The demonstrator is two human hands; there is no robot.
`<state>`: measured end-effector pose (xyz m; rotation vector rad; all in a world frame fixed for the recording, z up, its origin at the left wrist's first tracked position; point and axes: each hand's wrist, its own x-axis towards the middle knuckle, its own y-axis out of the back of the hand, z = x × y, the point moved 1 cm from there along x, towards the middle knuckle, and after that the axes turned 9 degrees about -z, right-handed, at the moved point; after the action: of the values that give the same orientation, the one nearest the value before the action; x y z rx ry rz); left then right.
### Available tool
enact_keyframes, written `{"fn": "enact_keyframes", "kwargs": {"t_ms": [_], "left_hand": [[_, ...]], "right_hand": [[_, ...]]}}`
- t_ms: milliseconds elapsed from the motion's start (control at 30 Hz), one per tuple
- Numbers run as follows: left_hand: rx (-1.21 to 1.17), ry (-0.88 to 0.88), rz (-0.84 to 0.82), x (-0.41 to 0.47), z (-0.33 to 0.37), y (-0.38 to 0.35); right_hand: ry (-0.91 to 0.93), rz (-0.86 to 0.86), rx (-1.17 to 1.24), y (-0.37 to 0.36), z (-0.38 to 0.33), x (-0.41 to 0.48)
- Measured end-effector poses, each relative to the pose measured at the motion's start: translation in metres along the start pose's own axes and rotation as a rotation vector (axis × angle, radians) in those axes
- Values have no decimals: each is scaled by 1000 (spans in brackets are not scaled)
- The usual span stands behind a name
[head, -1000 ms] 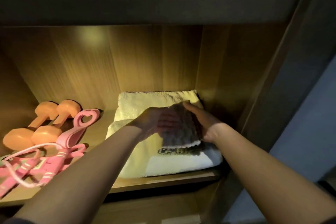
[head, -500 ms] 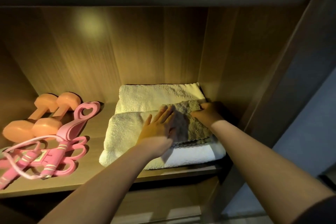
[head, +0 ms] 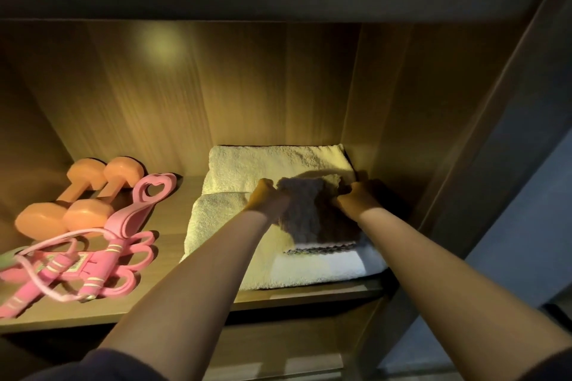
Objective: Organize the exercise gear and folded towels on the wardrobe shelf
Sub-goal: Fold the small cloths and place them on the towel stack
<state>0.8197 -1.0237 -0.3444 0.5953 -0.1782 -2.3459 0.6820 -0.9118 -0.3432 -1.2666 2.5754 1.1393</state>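
Starting at your far left, two orange dumbbells (head: 77, 198) lie side by side on the shelf (head: 173, 260), touching, with their long axes running from front-left to back-right. Just beside them lies a pink trainer (head: 136, 216), its heart-shaped end pointing to the back wall. A pink rope (head: 58, 269) is tangled over its near part, handles pointing front-left. The folded cream towels (head: 272, 164) fill the right end of the shelf, up against the side wall, their long sides running left to right. On top of them sits a grey cloth (head: 309, 216), its long axis running front to back and its trimmed edge facing you. Your left hand (head: 266, 198) has its fingers curled onto the cloth's left side near the far end. Your right hand (head: 356, 198) pinches the far right corner. Both forearms reach in over the shelf's front edge.
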Motion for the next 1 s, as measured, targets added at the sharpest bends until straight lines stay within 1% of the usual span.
{"fn": "enact_keyframes", "kwargs": {"t_ms": [33, 67, 133, 167, 200, 233, 267, 333, 400, 433, 467, 533, 600, 667, 700, 767, 900, 933, 1000], "left_hand": [[-101, 8, -61, -2, 1, -1], [-65, -18, -89, -10, 3, -3], [-57, -185, -32, -26, 0, 0], [-19, -257, -17, -39, -5, 1], [67, -340, 28, -51, -14, 3], [121, -393, 37, -65, -20, 7], [118, -450, 35, -82, -25, 11], [171, -613, 38, -109, -33, 21], [303, -745, 54, -129, -37, 34], [393, -781, 66, -139, -37, 41], [479, -773, 65, -146, -38, 47], [592, -717, 8, -158, -39, 58], [669, -675, -96, -168, -41, 62], [676, -610, -242, -175, -45, 64], [641, -558, -309, -177, -46, 67], [523, -444, -354, -176, -46, 80], [339, -257, -289, -155, -50, 103], [241, -235, -255, -150, -51, 103], [-37, -191, -130, -139, -53, 98]], "right_hand": [[18, -9, 46, 0, 0, -2], [50, -9, 86, 0, 1, -4], [151, 2, 179, 3, 2, -12], [207, -10, 234, 6, 1, -19], [264, -40, 283, 9, 1, -26], [320, -90, 325, 12, 1, -32], [358, -153, 365, 13, 1, -40], [369, -261, 397, 16, 0, -54], [368, -355, 352, 15, -3, -68], [387, -403, 358, 14, -5, -74], [411, -448, 383, 12, -7, -81], [452, -523, 411, 4, -11, -94], [466, -558, 416, -4, -16, -103], [472, -544, 419, -11, -22, -108], [464, -512, 403, -13, -25, -109], [420, -399, 326, -16, -26, -108], [301, -284, 215, -40, -20, -105], [288, -254, 209, -47, -19, -104], [291, -200, 229, -58, -22, -100]]}}
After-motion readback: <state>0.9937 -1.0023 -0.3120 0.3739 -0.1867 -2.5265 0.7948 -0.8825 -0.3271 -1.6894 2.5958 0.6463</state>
